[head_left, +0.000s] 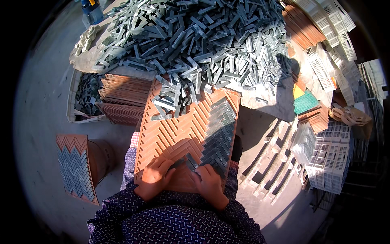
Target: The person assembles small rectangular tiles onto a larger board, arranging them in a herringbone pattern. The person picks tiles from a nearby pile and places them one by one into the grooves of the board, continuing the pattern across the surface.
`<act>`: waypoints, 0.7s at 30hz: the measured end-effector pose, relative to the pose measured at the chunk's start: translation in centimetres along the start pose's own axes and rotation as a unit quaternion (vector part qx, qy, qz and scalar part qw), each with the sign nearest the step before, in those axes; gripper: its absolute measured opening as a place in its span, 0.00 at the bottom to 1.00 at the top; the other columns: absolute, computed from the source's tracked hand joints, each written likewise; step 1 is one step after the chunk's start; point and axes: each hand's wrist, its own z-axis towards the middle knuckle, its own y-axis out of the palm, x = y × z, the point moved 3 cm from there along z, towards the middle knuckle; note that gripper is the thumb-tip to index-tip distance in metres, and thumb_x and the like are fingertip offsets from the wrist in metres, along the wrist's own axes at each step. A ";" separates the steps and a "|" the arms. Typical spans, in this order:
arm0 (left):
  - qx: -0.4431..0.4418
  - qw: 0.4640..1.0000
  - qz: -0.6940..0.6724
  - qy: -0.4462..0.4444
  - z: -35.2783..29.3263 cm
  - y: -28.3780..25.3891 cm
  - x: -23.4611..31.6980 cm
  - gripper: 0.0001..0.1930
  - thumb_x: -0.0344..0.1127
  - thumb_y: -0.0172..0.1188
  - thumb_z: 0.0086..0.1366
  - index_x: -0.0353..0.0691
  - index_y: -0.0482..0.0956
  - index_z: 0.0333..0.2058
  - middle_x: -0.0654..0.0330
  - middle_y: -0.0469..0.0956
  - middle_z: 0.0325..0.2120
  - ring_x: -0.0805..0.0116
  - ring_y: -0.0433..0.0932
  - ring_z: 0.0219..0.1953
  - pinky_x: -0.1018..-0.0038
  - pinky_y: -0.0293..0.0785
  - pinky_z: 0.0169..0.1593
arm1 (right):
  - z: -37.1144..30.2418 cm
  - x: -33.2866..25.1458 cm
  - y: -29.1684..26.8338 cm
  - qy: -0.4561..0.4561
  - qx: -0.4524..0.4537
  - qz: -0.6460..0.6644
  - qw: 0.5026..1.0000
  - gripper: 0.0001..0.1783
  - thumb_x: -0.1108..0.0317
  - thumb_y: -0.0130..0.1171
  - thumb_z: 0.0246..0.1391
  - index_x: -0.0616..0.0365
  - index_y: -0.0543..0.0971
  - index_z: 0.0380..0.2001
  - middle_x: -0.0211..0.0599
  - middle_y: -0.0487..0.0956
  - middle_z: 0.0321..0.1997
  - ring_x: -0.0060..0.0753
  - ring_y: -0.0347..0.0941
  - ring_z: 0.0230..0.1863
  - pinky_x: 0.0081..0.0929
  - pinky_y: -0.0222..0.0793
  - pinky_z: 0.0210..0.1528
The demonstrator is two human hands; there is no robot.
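Note:
An orange herringbone mould tray (185,140) lies across my lap, tilted toward me. Its right side is filled with grey-green strip tiles (221,136) set in a zigzag. My left hand (155,174) rests over the lower left of the tray, fingers curled and closed at a small dark strip tile (177,163). Close by on the right, my right hand (210,184) pinches another strip tile (191,160) over the lower middle slots. Loose strip tiles (177,94) lie jumbled on the tray's upper left. My fingers partly hide both held tiles.
Beyond the tray, a big heap of strip tiles (195,36) covers a table (276,99). At left stand stacked orange trays (124,91) and a filled tray (77,166) against a round container (101,156). White crates (331,158) and a wooden pallet (270,162) are right.

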 end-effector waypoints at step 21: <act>-0.014 1.000 0.015 -0.005 -0.2 -0.2 0.3 0.11 0.27 0.64 0.52 0.36 0.76 0.36 0.53 0.76 0.33 0.52 0.76 0.37 0.63 0.74 0.39 | 0.8 0.7 -3.4 0.034 0.066 0.089 0.993 0.09 0.73 0.65 0.48 0.59 0.78 0.34 0.39 0.78 0.28 0.32 0.75 0.22 0.24 0.69 0.23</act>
